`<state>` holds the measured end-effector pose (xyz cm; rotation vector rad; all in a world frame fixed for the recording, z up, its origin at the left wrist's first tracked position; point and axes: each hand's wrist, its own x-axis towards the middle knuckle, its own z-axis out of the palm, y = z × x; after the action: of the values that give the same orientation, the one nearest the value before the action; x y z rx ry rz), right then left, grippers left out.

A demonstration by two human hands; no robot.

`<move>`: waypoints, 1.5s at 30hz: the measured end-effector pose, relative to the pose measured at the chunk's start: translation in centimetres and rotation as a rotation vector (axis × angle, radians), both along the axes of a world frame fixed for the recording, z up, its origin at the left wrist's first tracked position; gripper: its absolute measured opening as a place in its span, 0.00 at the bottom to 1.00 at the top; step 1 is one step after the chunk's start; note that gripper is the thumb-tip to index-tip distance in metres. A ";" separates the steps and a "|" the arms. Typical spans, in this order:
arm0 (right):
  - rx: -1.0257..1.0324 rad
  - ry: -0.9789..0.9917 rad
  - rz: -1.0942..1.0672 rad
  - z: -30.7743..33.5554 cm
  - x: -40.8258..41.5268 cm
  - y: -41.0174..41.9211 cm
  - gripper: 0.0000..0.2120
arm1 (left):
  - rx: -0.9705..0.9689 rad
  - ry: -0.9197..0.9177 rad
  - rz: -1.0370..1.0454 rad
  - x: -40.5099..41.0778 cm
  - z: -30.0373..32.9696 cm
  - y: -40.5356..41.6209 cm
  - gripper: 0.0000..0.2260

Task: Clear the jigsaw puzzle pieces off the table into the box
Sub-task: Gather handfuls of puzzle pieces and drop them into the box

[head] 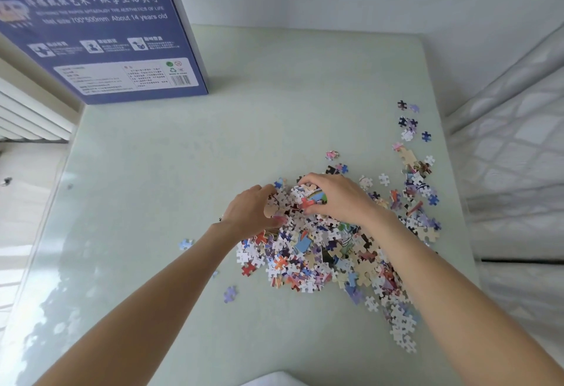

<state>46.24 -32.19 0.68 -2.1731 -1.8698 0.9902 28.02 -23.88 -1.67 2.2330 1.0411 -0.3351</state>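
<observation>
A heap of colourful jigsaw puzzle pieces (320,251) lies on the pale green table (171,202), right of the middle. My left hand (248,211) and my right hand (335,196) both dig into the far side of the heap, fingers curled round a mound of pieces between them. The blue puzzle box (100,28) stands at the table's far left corner, its printed side facing me. Several loose pieces (409,129) trail along the right edge, and single pieces (229,294) lie near the heap's left side.
A white quilted mattress (512,172) runs along the table's right side. A white wall stands behind the table. A radiator-like white panel (27,111) sits at the left, beyond the table's edge.
</observation>
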 end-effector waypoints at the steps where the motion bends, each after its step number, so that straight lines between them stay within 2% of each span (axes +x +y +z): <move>1: 0.012 -0.010 -0.006 0.1 0.0 -0.1 0.24 | -0.004 -0.014 0.005 -0.1 0.1 0.0 0.29; 7: 0.227 -0.017 -0.090 0.0 -0.4 -0.5 0.17 | 0.021 -0.167 0.130 -0.8 0.8 0.0 0.16; 12: 0.444 0.021 -0.161 1.1 -1.1 -0.7 0.15 | 0.129 -0.273 0.259 -2.2 2.1 -0.2 0.13; 15: 0.496 0.066 -0.189 2.1 -2.0 -0.9 0.17 | 0.169 -0.314 0.322 -3.3 3.1 -0.3 0.12; 22: 0.344 0.233 -0.423 1.1 -4.9 -2.1 0.17 | 0.106 -0.282 0.399 -5.9 3.7 -0.9 0.12; 25: 0.317 0.246 -0.475 0.5 -6.5 -2.7 0.17 | 0.080 -0.272 0.403 -7.1 3.2 -1.0 0.12; 33: 0.225 0.480 -0.717 2.7 -9.4 -3.1 0.17 | 0.081 -0.380 0.391 -9.6 5.5 0.0 0.11; 39: 0.283 0.599 -0.709 9.7 -11.3 0.3 0.15 | 0.171 -0.524 0.288 -12.7 12.5 4.6 0.10; 45: 0.455 0.771 -0.636 19.0 -12.5 9.4 0.14 | 0.406 -0.709 0.265 -15.4 24.1 14.1 0.11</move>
<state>33.70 -22.83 19.65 -1.5914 -0.8599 0.9348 12.59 -9.79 22.40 2.2265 1.0316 0.7937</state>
